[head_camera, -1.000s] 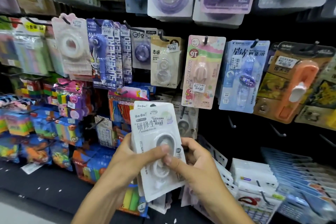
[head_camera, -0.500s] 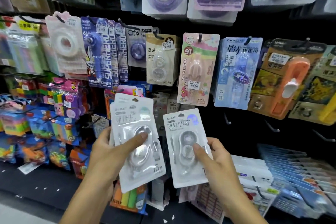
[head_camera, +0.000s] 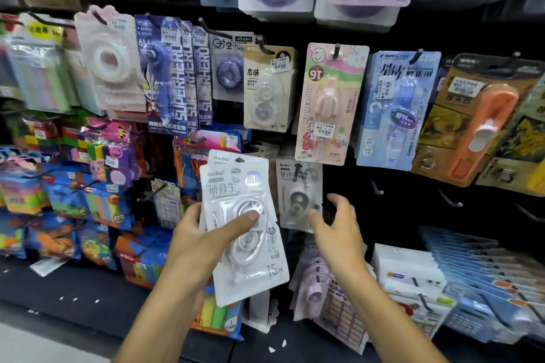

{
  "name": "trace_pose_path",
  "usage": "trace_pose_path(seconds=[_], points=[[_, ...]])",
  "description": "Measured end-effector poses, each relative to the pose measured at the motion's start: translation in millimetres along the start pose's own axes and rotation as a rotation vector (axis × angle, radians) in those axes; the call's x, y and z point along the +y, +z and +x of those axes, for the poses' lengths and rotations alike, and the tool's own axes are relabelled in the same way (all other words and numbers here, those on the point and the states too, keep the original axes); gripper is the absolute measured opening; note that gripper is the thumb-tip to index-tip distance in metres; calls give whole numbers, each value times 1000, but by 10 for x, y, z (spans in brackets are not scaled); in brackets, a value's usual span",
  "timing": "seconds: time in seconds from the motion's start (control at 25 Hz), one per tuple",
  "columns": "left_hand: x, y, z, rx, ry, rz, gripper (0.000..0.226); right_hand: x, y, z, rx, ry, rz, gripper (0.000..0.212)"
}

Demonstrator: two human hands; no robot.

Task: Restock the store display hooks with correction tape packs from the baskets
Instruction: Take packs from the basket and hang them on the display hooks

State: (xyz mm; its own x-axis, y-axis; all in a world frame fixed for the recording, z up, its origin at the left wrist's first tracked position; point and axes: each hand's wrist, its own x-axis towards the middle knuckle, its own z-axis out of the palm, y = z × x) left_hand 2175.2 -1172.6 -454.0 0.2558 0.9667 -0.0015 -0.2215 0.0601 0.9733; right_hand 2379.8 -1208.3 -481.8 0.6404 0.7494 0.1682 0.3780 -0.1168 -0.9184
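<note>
Packs [head_camera: 244, 233] in left grip [head_camera: 203, 242], right grip [head_camera: 336, 224] empty beside hung pack [head_camera: 298, 194]

The correction tape packs [head_camera: 241, 224] are white with grey letters. Right above them, the My Melody pack [head_camera: 327, 103] is pink with green and yellow stripes; further right, an orange dispenser [head_camera: 483, 127].
</note>
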Motion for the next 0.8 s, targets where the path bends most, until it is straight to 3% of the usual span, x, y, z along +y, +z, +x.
trace_pose_path(seconds=[0.12,0.2,0.4,0.52,0.68,0.8], points=[[33,-2,12,-68,8,44,73,-82,65,-458,-293,-176,369,49],[11,9,-3,-138,-3,51,77,-104,115,-573,-416,-197,423,52],[-35,-38,-62,-113,-29,-10,64,-56,-104,-515,-329,13,708,52],[11,-105,-86,13,17,-56,50,25,-226,-551,-213,24,556,25],[38,-154,-77,101,83,18,35,25,-151,-534,-118,-70,212,22],[-27,-72,-88,87,76,30,30,7,-15,-281,-93,-25,112,19]])
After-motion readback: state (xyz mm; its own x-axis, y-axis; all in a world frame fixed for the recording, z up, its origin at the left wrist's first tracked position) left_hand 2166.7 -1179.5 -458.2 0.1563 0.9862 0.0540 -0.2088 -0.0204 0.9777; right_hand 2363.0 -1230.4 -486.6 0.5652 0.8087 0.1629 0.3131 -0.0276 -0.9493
